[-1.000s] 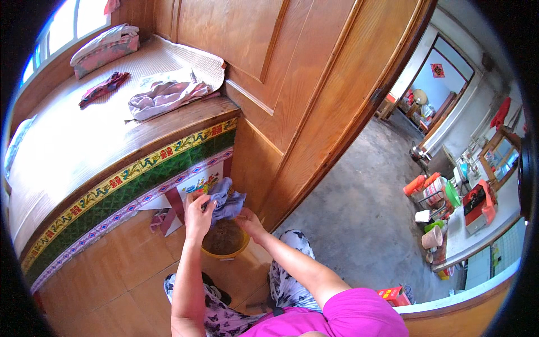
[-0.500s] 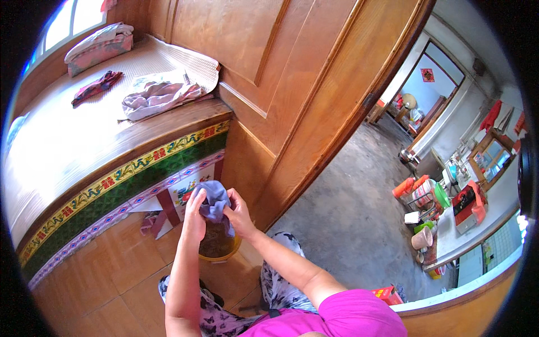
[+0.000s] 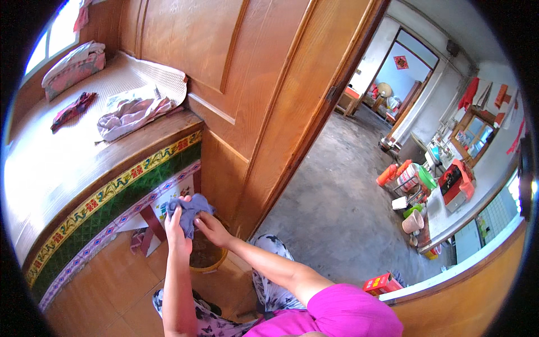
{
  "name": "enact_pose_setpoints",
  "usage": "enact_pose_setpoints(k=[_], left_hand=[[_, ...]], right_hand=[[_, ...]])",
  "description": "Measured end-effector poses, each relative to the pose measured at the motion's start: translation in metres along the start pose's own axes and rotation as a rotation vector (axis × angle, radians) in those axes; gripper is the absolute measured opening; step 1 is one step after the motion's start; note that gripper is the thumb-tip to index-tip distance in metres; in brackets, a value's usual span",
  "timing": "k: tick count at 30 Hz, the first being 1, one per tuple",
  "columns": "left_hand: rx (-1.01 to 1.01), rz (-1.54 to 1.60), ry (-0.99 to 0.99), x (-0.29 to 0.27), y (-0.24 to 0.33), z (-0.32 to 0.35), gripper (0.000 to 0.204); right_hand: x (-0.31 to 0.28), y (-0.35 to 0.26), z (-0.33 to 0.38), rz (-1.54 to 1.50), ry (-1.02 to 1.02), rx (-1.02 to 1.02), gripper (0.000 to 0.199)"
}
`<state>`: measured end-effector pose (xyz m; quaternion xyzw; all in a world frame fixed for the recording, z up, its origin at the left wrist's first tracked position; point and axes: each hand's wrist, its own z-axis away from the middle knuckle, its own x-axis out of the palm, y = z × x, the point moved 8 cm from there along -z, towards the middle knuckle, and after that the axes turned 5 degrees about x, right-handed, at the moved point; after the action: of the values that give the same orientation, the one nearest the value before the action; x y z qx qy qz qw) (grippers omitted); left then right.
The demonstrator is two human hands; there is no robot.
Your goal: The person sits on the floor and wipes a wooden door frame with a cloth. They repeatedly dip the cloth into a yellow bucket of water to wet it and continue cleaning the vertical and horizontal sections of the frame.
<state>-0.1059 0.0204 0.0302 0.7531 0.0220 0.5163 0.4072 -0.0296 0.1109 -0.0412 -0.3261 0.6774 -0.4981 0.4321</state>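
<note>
A crumpled purple-grey cloth [image 3: 190, 211] is bunched between my two hands, above a yellow bucket [image 3: 215, 265] on the floor. My left hand [image 3: 178, 231] grips it from the left side, with fingers partly hidden behind the folds. On the other side, my right hand [image 3: 213, 229] pinches the cloth's lower right edge. Part of the bucket's dark inside shows below my wrists; what it contains is unclear.
A raised bed platform [image 3: 62, 168] with a tiled front stands at left, holding a rumpled light garment [image 3: 132, 117], a dark red cloth [image 3: 74, 111] and a folded pillow [image 3: 73, 70]. A wooden door [image 3: 269, 84] rises ahead. Beside the doorway lies a red box [image 3: 382, 284].
The cloth is now more bunched up, its hanging end gathered in. The view has turned to the right, so the surroundings sit further left.
</note>
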Motion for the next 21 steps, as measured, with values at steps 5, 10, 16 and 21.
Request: enact_pose_setpoints(k=[5, 10, 16, 21], left_hand=[[-0.179, 0.266, -0.297, 0.047, -0.011, 0.031, 0.069], [-0.055, 0.146, -0.539, 0.102, 0.017, 0.043, 0.087], [-0.047, -0.118, 0.161, 0.005, 0.001, 0.007, 0.051], [-0.226, -0.263, 0.261, -0.026, -0.023, 0.001, 0.024]], right_hand=[[0.005, -0.042, 0.017, -0.990, 0.113, 0.256, 0.041], [-0.071, -0.136, 0.041, -0.437, 0.452, -0.139, 0.030], [-0.230, -0.319, 0.084, -0.295, 0.814, -0.595, 0.033], [-0.379, -0.538, 0.071, 0.249, 1.213, -1.121, 0.043]])
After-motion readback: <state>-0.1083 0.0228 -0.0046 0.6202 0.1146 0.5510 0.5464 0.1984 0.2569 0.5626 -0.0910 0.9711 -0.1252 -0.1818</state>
